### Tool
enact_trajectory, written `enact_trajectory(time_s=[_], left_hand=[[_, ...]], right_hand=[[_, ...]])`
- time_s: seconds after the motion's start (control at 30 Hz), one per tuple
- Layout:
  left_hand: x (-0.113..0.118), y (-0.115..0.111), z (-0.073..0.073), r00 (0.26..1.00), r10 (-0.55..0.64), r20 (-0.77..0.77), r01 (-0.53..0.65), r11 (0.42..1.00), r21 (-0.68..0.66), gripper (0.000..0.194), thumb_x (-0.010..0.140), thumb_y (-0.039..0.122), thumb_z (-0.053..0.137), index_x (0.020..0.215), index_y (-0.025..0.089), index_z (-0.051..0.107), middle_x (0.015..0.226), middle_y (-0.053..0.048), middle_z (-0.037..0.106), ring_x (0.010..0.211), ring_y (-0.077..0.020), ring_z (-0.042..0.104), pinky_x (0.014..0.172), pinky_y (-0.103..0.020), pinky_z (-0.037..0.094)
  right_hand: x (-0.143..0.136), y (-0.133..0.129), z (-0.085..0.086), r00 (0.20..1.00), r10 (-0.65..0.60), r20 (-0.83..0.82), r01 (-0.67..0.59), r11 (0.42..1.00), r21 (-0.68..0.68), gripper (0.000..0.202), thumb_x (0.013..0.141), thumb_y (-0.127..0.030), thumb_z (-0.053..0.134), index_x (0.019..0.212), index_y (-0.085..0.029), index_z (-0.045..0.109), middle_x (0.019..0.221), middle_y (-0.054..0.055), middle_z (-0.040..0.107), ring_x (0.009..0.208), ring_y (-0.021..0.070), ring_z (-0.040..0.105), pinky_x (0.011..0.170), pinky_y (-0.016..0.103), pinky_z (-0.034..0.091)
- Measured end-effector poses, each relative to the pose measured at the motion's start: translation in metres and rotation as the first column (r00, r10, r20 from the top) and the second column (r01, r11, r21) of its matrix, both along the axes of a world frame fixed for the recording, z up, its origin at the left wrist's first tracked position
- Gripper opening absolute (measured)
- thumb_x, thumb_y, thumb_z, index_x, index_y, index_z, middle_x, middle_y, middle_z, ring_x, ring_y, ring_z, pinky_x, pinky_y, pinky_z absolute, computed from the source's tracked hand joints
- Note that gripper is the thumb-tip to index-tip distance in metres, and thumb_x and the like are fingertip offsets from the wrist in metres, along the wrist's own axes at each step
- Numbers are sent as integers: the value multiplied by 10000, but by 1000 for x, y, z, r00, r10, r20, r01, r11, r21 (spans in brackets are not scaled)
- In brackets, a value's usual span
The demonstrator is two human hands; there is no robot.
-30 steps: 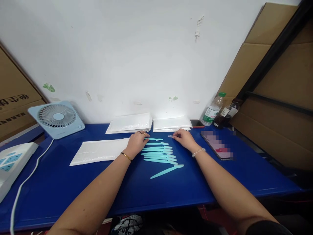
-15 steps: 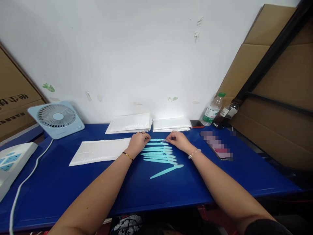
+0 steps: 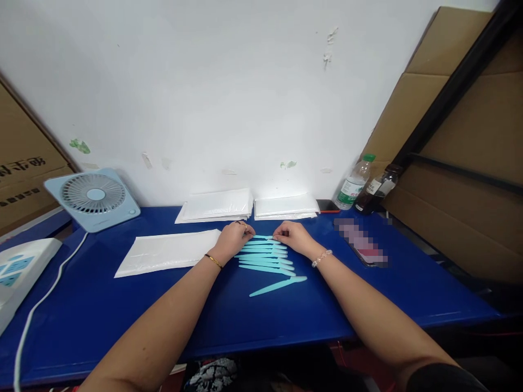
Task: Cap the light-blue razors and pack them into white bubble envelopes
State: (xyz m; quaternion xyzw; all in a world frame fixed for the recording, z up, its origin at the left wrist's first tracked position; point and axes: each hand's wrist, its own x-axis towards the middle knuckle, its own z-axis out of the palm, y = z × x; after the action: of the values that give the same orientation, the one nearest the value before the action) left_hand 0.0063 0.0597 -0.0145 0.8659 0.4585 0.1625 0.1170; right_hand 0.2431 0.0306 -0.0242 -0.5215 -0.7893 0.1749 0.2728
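Observation:
Several slim teal eyebrow razors (image 3: 265, 263) lie side by side in a column on the blue table. At the far end of that column, my left hand (image 3: 235, 239) pinches the handle tip of one eyebrow razor (image 3: 262, 237). Its other end is between the closed fingertips of my right hand (image 3: 295, 237). One more eyebrow razor (image 3: 278, 286) lies apart at the near end, slanting. Beside my left hand a white padded mailer (image 3: 167, 253) lies flat, its right edge partly behind the hand.
Two stacks of white mailers, a left stack (image 3: 216, 204) and a right stack (image 3: 286, 206), rest against the wall. A blue fan (image 3: 93, 198) and white cable (image 3: 49, 294) are left. Two bottles (image 3: 353, 188) and a phone (image 3: 362, 245) are right.
Both hands have shifted slightly towards me with the far eyebrow razor, bringing it closer to the others in the column. My right fingers have moved a little left.

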Motion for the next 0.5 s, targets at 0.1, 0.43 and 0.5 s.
enact_trajectory(time_s=[0.1,0.43,0.5], left_hand=[[-1,-13,5,1000,-27,-14,27,999,-29,466,805,488,535,1186,225,589,1236,-74,575,1137,-251,503,923,-336,404],[14,-55,16,970,-146,-196,139,989,-48,607,689,550,637,1180,210,529,1171,-130,559,1110,-315,488,865,-419,421],[17,-56,18,961,-140,-237,141,990,-15,372,754,402,592,1058,189,570,1060,-124,601,1015,-296,544,797,-394,456]], right_hand=[[3,-15,12,986,156,61,-155,988,-18,606,666,-466,723,1195,-200,593,1212,117,561,1096,261,522,917,377,420],[-9,-45,32,910,365,198,-339,928,-156,608,706,-312,687,1273,-224,488,1152,90,520,1068,249,484,901,363,423],[-16,-45,30,909,339,241,-319,940,-118,373,754,-204,599,1125,-197,561,1045,81,532,954,216,514,824,326,446]])
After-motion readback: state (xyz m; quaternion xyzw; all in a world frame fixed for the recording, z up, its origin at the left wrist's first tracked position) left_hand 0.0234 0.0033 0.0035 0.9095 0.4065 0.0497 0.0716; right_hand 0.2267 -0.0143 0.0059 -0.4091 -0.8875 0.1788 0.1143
